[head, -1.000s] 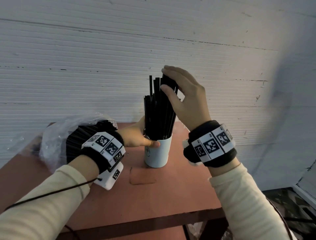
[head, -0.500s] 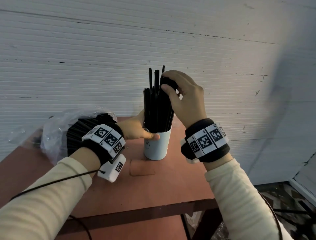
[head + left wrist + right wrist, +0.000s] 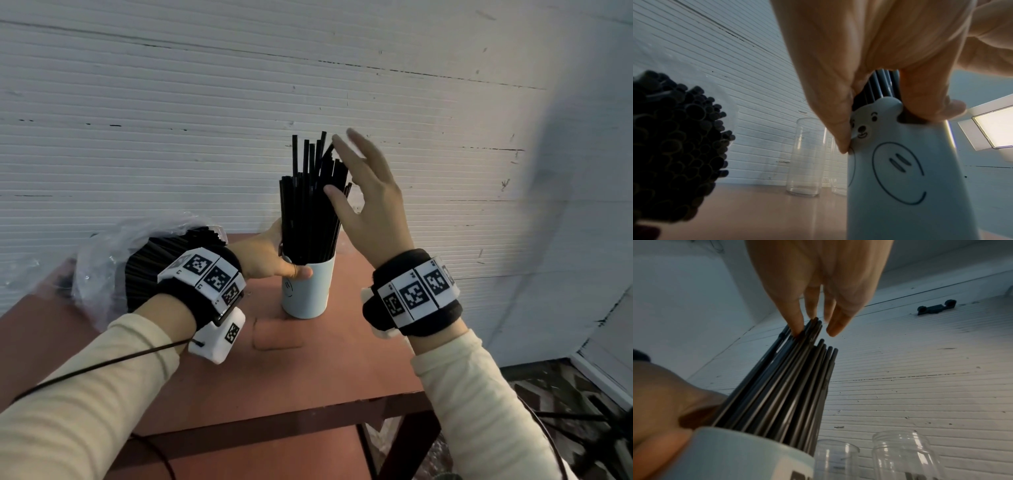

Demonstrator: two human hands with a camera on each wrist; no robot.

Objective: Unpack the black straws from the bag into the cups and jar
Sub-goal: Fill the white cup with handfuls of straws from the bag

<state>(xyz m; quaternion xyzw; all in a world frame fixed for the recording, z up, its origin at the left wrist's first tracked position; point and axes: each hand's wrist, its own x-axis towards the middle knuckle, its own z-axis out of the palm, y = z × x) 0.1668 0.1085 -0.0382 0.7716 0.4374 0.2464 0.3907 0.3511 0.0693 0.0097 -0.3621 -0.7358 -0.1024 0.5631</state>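
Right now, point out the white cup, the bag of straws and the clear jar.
white cup [image 3: 305, 294]: head view, on its bare front wall.
bag of straws [image 3: 102, 260]: head view, on the clear plastic.
clear jar [image 3: 904, 456]: right wrist view, on its glass shoulder.

Left hand [image 3: 270, 260] curled in a grip, right hand [image 3: 368, 202] raised, fingers straight

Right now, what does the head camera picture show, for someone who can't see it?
A left hand grips the rim of a white paper cup packed with thin black plastic straws, while the open right hand brushes their tops. A clear plastic bag of more straws lies left on the reddish-brown table.
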